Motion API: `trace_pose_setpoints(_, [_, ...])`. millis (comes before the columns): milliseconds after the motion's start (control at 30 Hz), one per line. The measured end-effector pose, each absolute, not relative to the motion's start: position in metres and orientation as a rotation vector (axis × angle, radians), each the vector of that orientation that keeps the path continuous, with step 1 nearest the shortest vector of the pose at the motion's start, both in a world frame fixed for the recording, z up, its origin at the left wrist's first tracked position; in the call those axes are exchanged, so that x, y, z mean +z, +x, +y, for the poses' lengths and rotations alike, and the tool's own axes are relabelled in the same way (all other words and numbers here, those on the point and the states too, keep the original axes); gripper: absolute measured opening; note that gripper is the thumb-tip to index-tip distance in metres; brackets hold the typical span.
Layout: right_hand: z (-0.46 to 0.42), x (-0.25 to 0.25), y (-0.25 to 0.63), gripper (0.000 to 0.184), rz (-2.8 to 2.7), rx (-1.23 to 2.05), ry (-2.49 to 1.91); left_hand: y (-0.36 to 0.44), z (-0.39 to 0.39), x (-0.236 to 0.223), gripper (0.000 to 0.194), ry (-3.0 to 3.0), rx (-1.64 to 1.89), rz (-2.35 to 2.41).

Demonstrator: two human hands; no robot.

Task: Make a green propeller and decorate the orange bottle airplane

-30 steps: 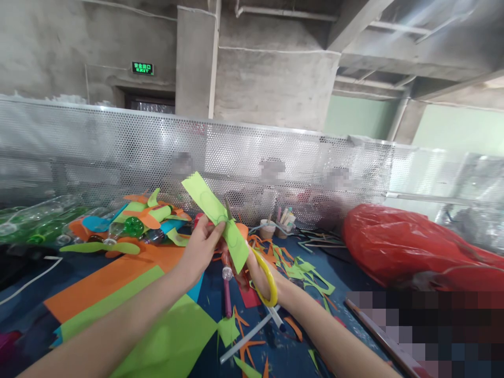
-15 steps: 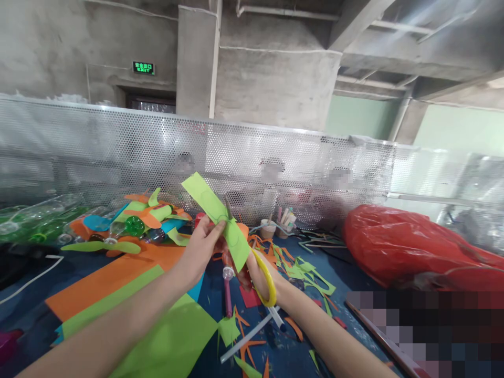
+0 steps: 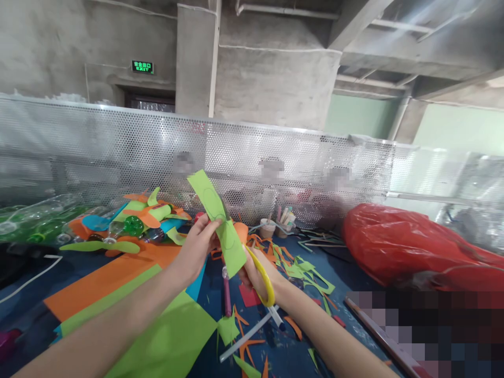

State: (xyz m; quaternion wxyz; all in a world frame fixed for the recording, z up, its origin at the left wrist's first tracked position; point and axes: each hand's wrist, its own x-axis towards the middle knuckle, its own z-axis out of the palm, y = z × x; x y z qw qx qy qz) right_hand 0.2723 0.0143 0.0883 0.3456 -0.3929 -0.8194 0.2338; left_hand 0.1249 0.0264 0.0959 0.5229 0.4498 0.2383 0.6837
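Observation:
A strip of light green paper (image 3: 205, 193) with pencilled curves on it is pinched by my left hand (image 3: 196, 248), thumb in front. My right hand (image 3: 252, 277) is closed around scissors with a large yellow handle loop (image 3: 266, 286). The dark blade (image 3: 226, 211) shows at the strip's right edge near its middle; the rest of the blades is hidden behind the paper. Below the hands lie a purple marker (image 3: 227, 296) and a whitish pen (image 3: 276, 317).
Large green sheets (image 3: 169, 331) and orange sheets (image 3: 90, 286) lie at left. Behind them are paper propellers (image 3: 100, 247) and plastic bottles (image 3: 59, 215). Paper scraps (image 3: 311, 273) litter the right. Cups (image 3: 268, 229) stand by the perforated metal screen (image 3: 236, 152); a red plastic bag (image 3: 394, 241) bulges at right.
The green strip has turned slightly more upright, its upper end shifting right and its lower end left. My left hand has moved a little left. The scissors remain in my right hand.

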Motion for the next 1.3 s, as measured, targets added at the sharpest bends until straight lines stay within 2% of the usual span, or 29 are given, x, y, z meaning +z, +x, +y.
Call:
trace_pose_setpoints(800, [0.0146,0.0813,0.2724,0.059,-2.123,0.612,-1.045,0.1207,0.0258,0.1001,0.021,1.158,1.628,0.605])
trace_pose_setpoints(1300, [0.0119,0.0868,0.2725,0.05,-2.144,0.542,-1.007,0.1207,0.0271,0.1016,0.019,1.12,1.64,0.607])
